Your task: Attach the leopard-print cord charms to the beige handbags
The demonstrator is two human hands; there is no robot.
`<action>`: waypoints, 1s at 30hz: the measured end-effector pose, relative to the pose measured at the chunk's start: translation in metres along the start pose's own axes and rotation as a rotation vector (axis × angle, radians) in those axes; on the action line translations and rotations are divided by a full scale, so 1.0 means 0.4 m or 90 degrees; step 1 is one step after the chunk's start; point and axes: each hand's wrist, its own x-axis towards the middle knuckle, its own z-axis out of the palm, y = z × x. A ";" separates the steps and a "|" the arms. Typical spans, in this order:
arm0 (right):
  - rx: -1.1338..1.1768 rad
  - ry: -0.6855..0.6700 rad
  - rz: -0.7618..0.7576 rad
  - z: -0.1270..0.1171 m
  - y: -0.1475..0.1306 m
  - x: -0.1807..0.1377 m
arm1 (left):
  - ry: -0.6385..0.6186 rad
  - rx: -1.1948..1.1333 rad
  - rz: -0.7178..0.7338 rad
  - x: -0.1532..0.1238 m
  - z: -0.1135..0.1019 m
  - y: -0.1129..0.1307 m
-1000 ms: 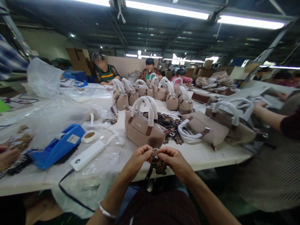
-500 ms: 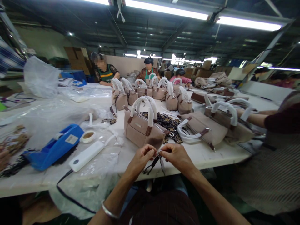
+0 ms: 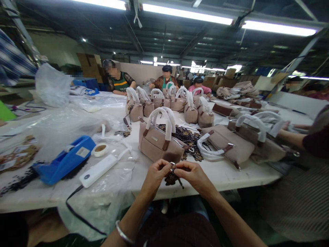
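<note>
Both my left hand (image 3: 159,173) and my right hand (image 3: 189,173) pinch a small metal ring (image 3: 172,165) between thumb and fingers, over the table's near edge. From the ring hangs a dark bag charm (image 3: 170,179) with a gold-brown pattern and a loose dark cord end. Just beyond my fingers stands a beige handbag (image 3: 154,139), upright, its handles wrapped in white paper. Behind and to the right of that bag lies a heap of black beaded charms (image 3: 191,137) with gold-brown pieces.
A blue tape dispenser (image 3: 64,159), a tape roll (image 3: 99,150) and a white corded device (image 3: 99,171) lie left on plastic sheeting. Several wrapped-handle bags (image 3: 135,108) stand farther back; other bags (image 3: 228,144) lie right, beside a co-worker's arm (image 3: 295,137). Other people (image 3: 120,80) sit across the table.
The charm has turned between my fingers: its ring and patterned piece now show where dark strands hung before. The view has shifted slightly. The co-worker's arm at right has moved back.
</note>
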 end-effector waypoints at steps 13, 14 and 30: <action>0.217 0.060 0.009 0.018 0.049 0.011 | -0.001 -0.095 -0.087 -0.006 0.015 0.037; 0.224 0.060 0.007 0.021 0.053 0.012 | -0.001 -0.088 -0.085 -0.004 0.015 0.036; 0.158 0.106 -0.051 0.028 0.023 0.069 | -0.001 0.280 0.122 0.139 -0.052 0.104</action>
